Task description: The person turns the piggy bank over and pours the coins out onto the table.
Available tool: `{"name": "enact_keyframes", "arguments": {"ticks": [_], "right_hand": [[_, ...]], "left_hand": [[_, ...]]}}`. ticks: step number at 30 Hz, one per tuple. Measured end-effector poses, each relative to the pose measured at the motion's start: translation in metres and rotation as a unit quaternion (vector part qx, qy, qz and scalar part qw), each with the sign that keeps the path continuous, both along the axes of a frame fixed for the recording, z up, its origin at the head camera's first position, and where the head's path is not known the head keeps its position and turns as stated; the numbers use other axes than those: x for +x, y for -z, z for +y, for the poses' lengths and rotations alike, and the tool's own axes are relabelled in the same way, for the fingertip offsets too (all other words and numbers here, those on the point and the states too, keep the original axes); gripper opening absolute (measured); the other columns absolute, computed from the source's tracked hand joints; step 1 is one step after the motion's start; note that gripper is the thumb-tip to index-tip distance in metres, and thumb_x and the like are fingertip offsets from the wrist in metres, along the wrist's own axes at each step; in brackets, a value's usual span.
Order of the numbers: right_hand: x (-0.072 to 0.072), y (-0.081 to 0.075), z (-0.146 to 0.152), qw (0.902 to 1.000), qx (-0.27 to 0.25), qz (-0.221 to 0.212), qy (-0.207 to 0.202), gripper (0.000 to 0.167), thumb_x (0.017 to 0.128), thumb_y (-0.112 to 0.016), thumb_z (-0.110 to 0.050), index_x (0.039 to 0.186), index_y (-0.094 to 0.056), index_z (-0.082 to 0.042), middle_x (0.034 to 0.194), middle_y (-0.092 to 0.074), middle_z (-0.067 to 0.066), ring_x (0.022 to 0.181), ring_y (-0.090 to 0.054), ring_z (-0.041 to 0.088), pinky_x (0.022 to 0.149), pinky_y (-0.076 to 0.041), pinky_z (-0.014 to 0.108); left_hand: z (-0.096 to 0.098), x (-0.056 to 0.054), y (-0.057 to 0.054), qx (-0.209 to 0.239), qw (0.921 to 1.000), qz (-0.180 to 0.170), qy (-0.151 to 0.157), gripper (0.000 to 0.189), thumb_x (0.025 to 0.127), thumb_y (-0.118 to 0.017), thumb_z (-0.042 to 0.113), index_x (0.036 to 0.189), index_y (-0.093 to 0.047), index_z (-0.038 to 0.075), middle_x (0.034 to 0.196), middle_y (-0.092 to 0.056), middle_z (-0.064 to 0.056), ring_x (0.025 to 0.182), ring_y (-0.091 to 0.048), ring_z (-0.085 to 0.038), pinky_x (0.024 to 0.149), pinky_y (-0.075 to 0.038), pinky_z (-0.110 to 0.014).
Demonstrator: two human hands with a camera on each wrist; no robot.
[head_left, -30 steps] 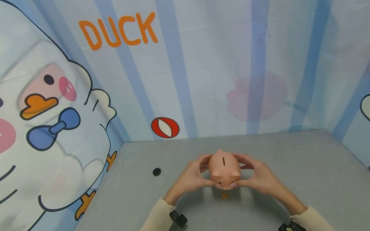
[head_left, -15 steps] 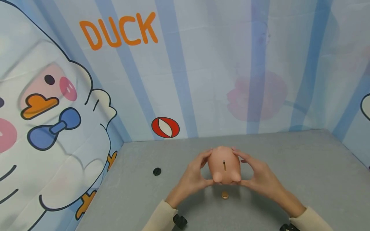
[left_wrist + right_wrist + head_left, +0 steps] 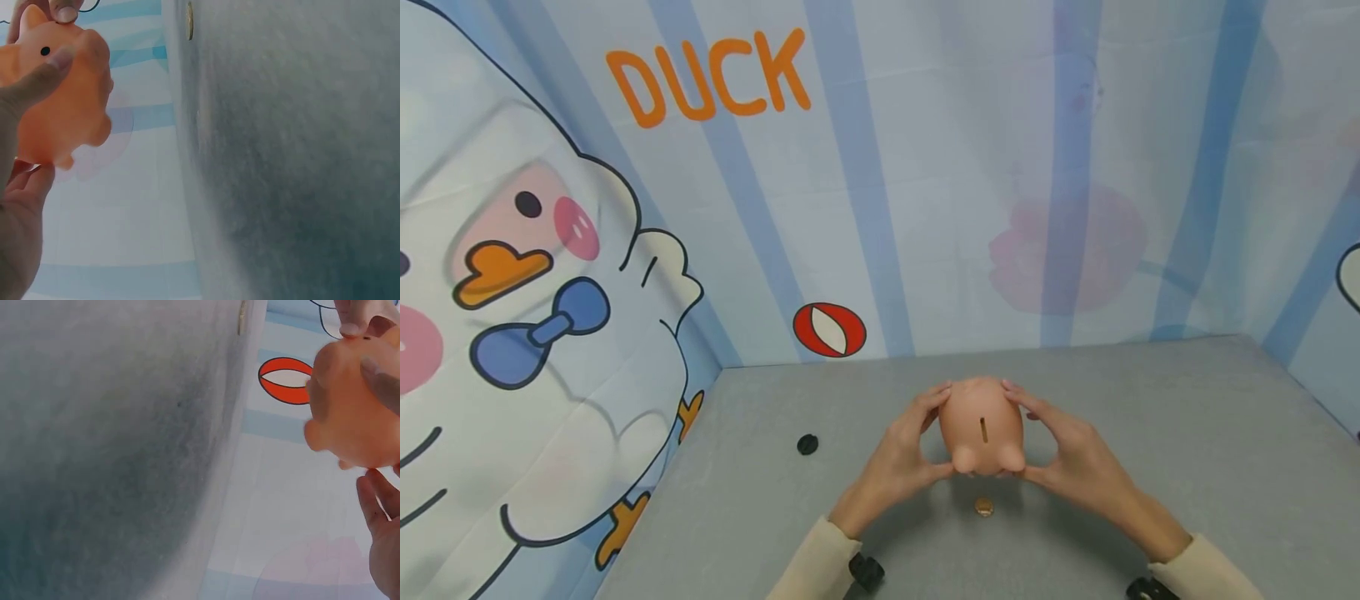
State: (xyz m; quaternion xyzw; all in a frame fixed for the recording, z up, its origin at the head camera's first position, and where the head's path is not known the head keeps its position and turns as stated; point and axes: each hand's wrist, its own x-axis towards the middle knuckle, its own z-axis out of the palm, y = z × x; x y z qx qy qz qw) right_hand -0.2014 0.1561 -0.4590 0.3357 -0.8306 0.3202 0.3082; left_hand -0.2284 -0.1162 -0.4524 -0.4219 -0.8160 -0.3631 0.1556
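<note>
Pink piggy bank [image 3: 961, 421] has pitched toward the person since a second ago: slot [image 3: 983, 430] now nearer, face gone from the head view, gold coin-like disc [image 3: 983, 507] fully uncovered on the grey table [image 3: 737, 508]. Left hand [image 3: 901, 454] and right hand [image 3: 1075, 457] clamped on its two sides, thumbs at the near end, fingers at the far end. Bank is held off the table, just beyond the disc; wrist views show a gap under its feet. Small black disc [image 3: 807, 444] lies well apart, on the left. Step in hand looks like tilting the bank two-handed; next move likely calls for an even grip, since one side slipping could drop it.
</note>
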Motion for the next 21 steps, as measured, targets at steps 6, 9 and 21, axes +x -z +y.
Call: {"name": "enact_keyframes", "arguments": {"ticks": [6, 9, 21], "right_hand": [[0.001, 0.000, 0.003, 0.9987, -0.009, -0.050, -0.009, 0.112, 0.062, -0.103, -0.018, 0.159, -0.047, -0.013, 0.151, -0.062, 0.012, 0.124, -0.066, 0.023, 0.094, -0.060, 0.027], [0.001, 0.000, 0.005, 0.9973, -0.013, -0.072, -0.011, 0.110, 0.064, -0.103, -0.021, 0.159, -0.048, -0.014, 0.150, -0.063, 0.012, 0.124, -0.066, 0.024, 0.094, -0.062, 0.032], [0.003, -0.006, 0.005, 0.9671, -0.112, -0.225, -0.037, 0.071, 0.088, -0.088, -0.020, 0.151, -0.056, -0.015, 0.145, -0.066, 0.013, 0.119, -0.072, 0.009, 0.098, -0.063, 0.030]], "left_hand": [[-0.002, 0.002, -0.003, 0.003, 0.9959, -0.090, 0.007, 0.099, 0.079, -0.093, 0.010, 0.161, -0.037, 0.012, 0.163, -0.047, -0.010, 0.149, -0.052, -0.027, 0.118, -0.050, -0.029], [-0.003, 0.002, -0.004, 0.002, 0.9938, -0.110, 0.008, 0.099, 0.080, -0.094, 0.013, 0.161, -0.038, 0.014, 0.162, -0.048, -0.009, 0.148, -0.053, -0.026, 0.119, -0.050, -0.032], [-0.001, 0.001, -0.011, 0.052, 0.9723, -0.228, 0.001, 0.078, 0.092, -0.084, 0.035, 0.159, -0.045, 0.028, 0.156, -0.057, 0.002, 0.141, -0.059, -0.019, 0.112, -0.055, -0.027]]}}
